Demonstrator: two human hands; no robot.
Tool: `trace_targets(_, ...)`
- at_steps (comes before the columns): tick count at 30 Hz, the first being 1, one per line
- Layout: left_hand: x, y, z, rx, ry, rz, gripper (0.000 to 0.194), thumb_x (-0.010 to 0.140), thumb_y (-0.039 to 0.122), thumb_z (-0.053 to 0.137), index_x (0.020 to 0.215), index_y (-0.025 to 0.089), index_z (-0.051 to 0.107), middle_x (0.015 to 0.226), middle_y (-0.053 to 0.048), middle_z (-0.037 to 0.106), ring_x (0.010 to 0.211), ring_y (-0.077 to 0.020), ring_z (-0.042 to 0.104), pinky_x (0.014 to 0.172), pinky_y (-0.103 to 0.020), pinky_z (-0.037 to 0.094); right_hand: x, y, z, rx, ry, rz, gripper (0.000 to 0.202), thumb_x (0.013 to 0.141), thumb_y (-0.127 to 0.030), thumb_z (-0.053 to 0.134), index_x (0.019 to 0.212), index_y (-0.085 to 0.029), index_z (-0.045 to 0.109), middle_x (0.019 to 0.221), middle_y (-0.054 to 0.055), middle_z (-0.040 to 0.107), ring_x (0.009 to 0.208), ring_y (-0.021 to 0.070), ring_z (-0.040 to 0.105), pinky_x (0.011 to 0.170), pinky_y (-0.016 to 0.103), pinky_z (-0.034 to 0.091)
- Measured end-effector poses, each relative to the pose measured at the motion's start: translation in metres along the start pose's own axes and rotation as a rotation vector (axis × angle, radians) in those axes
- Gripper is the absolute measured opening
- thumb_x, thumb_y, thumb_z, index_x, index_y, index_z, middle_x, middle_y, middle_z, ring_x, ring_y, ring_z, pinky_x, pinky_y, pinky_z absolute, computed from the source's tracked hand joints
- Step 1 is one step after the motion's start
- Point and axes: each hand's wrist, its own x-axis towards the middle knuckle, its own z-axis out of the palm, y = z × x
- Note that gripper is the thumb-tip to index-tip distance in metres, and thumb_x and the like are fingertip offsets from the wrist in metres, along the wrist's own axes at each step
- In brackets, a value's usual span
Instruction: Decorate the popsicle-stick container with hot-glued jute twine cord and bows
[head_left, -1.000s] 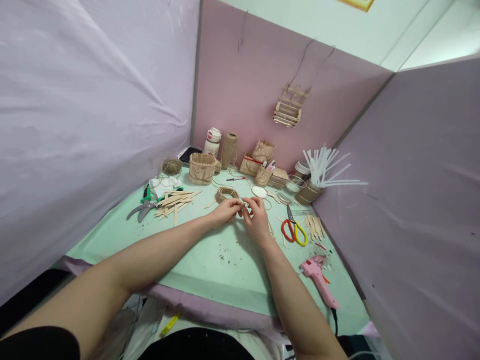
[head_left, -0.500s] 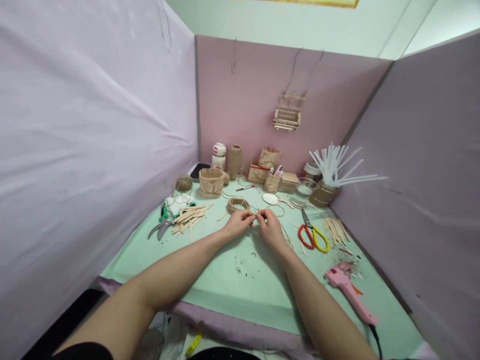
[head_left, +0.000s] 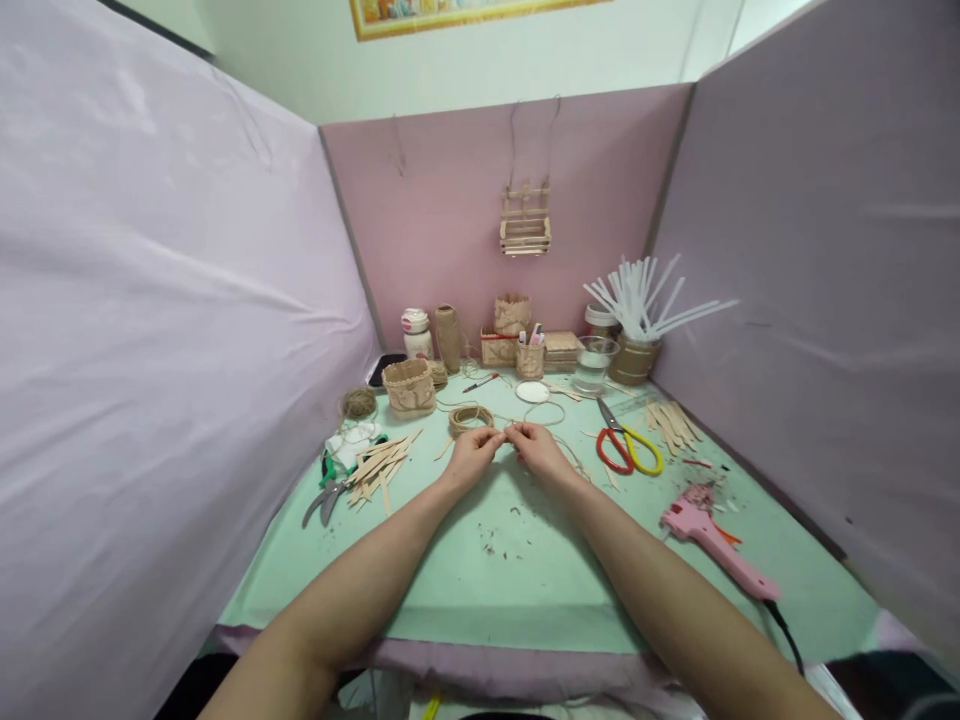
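Note:
My left hand [head_left: 474,455] and my right hand [head_left: 534,447] meet over the middle of the table, fingertips pinched close together. Between them runs a thin twine [head_left: 541,405], which loops out on the table behind and to the right of my right hand. Both hands are closed on this twine, though the part inside the fingers is hidden. Just behind my left hand lies a coiled ring of twine [head_left: 471,418]. A white oval disc [head_left: 532,392] and a red pen [head_left: 480,382] lie farther back.
Pruning shears [head_left: 324,500] and wooden sticks [head_left: 381,465] lie left. On the right are scissors [head_left: 628,450], more sticks [head_left: 673,428] and a pink glue gun [head_left: 720,550] with its cord. Along the back stand a woven basket [head_left: 409,390], a glass bowl [head_left: 595,365] and a pot of white sticks [head_left: 634,360].
The camera view has turned slightly, so the scene sits differently in the picture. My hands keep their pinch on the twine, with their fingertips a little closer together.

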Motion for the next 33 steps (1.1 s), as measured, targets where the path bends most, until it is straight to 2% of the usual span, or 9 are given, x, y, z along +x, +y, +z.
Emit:
trace_targets(6,-0.003,0.003,0.003,-0.027,-0.015,-0.051,0.041,0.077,0.054,0.056,0.079,0.013,0.065,0.047,0.006,0.042,0.045,-0.009,0.033,0.046,-0.023,0.025,0.002,-0.003,-0.002,0.066,0.023,-0.005,0.021,0.074,-0.039,0.056,0.069,-0.019,0.06,0.064,-0.001,0.058,0.052,0.0108,0.045,0.051,0.024,0.037)
trace_targets(12,-0.006,0.01,0.002,-0.028,-0.01,-0.053,0.035,0.076,0.049,0.06,0.073,0.015,0.064,0.05,0.005,0.044,0.046,-0.0086,0.035,0.047,-0.022,0.026,0.001,-0.004,-0.001,0.089,0.036,-0.029,0.018,0.072,-0.036,0.058,0.066,-0.02,0.057,0.059,-0.002,0.055,0.052,0.0117,0.047,0.053,0.025,0.039)
trace_targets(17,-0.006,0.007,0.003,-0.039,-0.003,-0.08,0.03,0.076,0.044,0.06,0.073,0.015,0.066,0.052,0.004,0.047,0.045,-0.008,0.036,0.045,-0.022,0.025,0.001,-0.005,0.0,0.063,0.091,-0.072,0.011,0.069,-0.03,0.057,0.068,-0.02,0.054,0.062,-0.002,0.058,0.057,0.0129,0.051,0.057,0.025,0.041)
trace_targets(22,-0.004,0.001,0.007,-0.052,0.079,-0.103,0.025,0.073,0.039,0.062,0.07,0.015,0.065,0.058,0.003,0.052,0.048,-0.0084,0.04,0.046,-0.021,0.03,-0.004,-0.007,0.0,-0.056,0.138,-0.143,0.006,0.07,-0.025,0.057,0.067,-0.021,0.055,0.067,-0.001,0.06,0.065,0.0146,0.054,0.066,0.027,0.041)
trace_targets(27,-0.002,-0.002,0.007,-0.053,0.142,-0.082,0.022,0.069,0.036,0.067,0.071,0.015,0.065,0.064,0.001,0.057,0.056,-0.01,0.046,0.051,-0.02,0.037,-0.006,-0.008,0.0,-0.147,0.155,-0.172,0.005,0.072,-0.023,0.058,0.067,-0.021,0.056,0.067,-0.001,0.061,0.068,0.0151,0.054,0.069,0.028,0.041)
trace_targets(30,-0.002,-0.004,0.007,-0.051,0.162,-0.089,0.022,0.068,0.036,0.068,0.071,0.014,0.066,0.063,0.001,0.057,0.056,-0.0099,0.046,0.05,-0.02,0.037,-0.005,-0.006,-0.001,-0.151,0.158,-0.156,0.002,0.072,-0.023,0.058,0.073,-0.021,0.057,0.07,-0.001,0.064,0.069,0.0154,0.058,0.069,0.028,0.043)
trace_targets(33,-0.002,-0.005,0.007,-0.058,0.18,-0.109,0.024,0.068,0.037,0.069,0.072,0.014,0.066,0.062,0.001,0.056,0.055,-0.0097,0.045,0.047,-0.019,0.035,-0.003,-0.003,-0.001,-0.137,0.17,-0.138,0.009,0.073,-0.022,0.058,0.082,-0.021,0.056,0.074,-0.001,0.067,0.072,0.0158,0.062,0.071,0.029,0.045)
